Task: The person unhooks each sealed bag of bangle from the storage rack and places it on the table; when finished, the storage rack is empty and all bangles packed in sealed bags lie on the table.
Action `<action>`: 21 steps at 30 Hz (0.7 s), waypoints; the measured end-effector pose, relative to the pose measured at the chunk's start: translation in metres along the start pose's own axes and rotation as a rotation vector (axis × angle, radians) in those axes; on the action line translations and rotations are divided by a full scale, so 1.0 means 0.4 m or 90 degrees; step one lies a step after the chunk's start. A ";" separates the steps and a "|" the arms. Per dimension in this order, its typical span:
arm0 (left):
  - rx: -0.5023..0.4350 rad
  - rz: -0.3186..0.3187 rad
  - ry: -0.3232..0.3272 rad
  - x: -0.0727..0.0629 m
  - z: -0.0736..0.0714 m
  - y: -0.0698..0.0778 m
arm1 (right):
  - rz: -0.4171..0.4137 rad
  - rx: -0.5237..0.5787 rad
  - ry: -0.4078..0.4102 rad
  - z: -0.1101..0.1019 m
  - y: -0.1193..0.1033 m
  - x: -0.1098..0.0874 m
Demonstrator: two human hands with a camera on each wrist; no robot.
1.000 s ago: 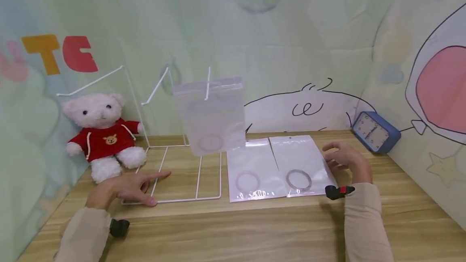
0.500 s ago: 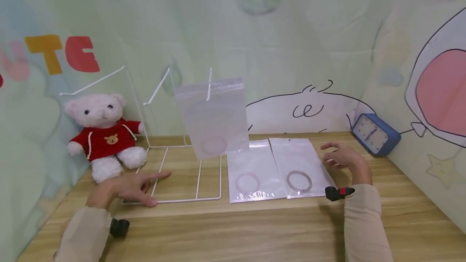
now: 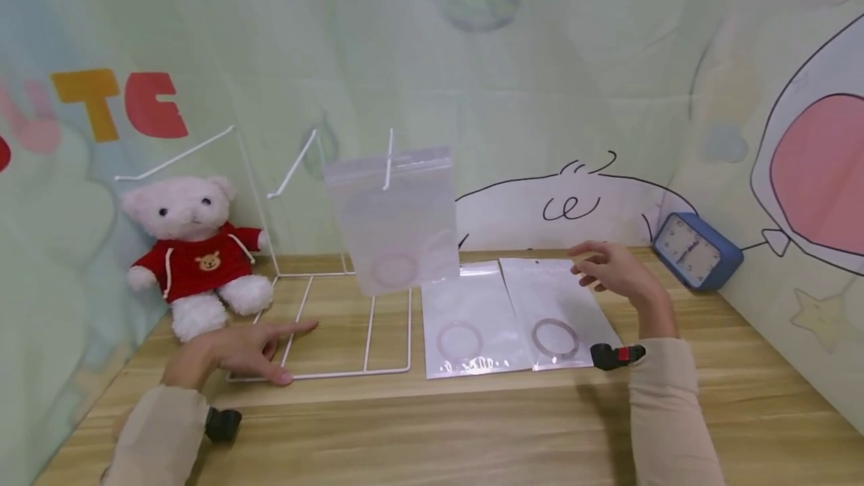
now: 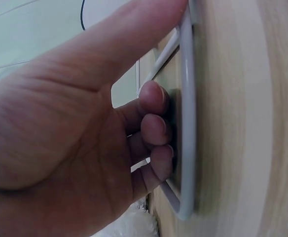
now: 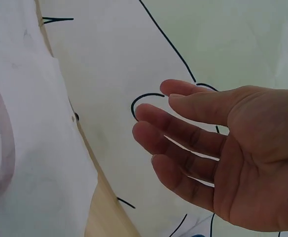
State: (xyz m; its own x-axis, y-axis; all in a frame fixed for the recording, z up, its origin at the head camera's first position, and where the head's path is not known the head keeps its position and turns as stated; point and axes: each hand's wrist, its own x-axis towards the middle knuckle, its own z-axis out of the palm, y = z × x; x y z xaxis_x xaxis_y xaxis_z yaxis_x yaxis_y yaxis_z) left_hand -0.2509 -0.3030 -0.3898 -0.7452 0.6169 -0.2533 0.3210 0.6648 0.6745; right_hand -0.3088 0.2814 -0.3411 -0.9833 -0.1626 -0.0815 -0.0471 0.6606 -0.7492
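My left hand (image 3: 246,347) rests on the base of a white wire display rack (image 3: 351,375), index finger stretched across it. In the left wrist view, the thumb lies on the rack's front wire (image 4: 187,123) and the other fingers bend loosely behind it. From one of the rack's hooks hangs a clear zip bag (image 3: 394,223) with a pale pink bangle inside. Two more bags lie flat side by side: the left bag (image 3: 466,298) has a pale pink bangle, the right bag (image 3: 540,287) a brownish bangle (image 3: 555,339). Over the right bag's far right corner hovers my right hand (image 3: 614,272), fingers loosely bent, holding nothing.
A white teddy bear (image 3: 196,246) in a red hoodie sits at the left against the rack. At the back right stands a blue clock (image 3: 698,251). Printed cloth walls (image 3: 540,111) enclose the wooden table (image 3: 472,433) at the back and sides.
My right hand has moved left and up from beside the right bag to over its far corner. The left hand stays on the rack base. The hanging bag has swung slightly.
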 end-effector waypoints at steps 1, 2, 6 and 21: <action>0.000 0.001 -0.002 0.000 0.000 0.000 | -0.016 0.001 -0.001 0.002 -0.008 -0.001; 0.000 0.001 -0.004 0.000 -0.001 0.001 | -0.033 0.002 -0.001 0.004 -0.015 0.000; 0.000 -0.002 -0.007 0.003 -0.002 0.001 | -0.108 -0.003 0.006 0.020 -0.044 0.005; 0.029 0.007 0.011 0.004 0.005 -0.005 | -0.333 0.049 0.061 0.132 -0.152 0.036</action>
State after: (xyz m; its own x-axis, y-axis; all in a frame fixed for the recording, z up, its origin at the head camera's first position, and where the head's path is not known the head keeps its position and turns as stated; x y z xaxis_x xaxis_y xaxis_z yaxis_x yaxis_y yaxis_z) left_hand -0.2516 -0.3024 -0.3931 -0.7513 0.6171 -0.2340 0.3551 0.6768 0.6449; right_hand -0.3107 0.2002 -0.3316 -0.8439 -0.3856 0.3730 -0.5254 0.4536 -0.7199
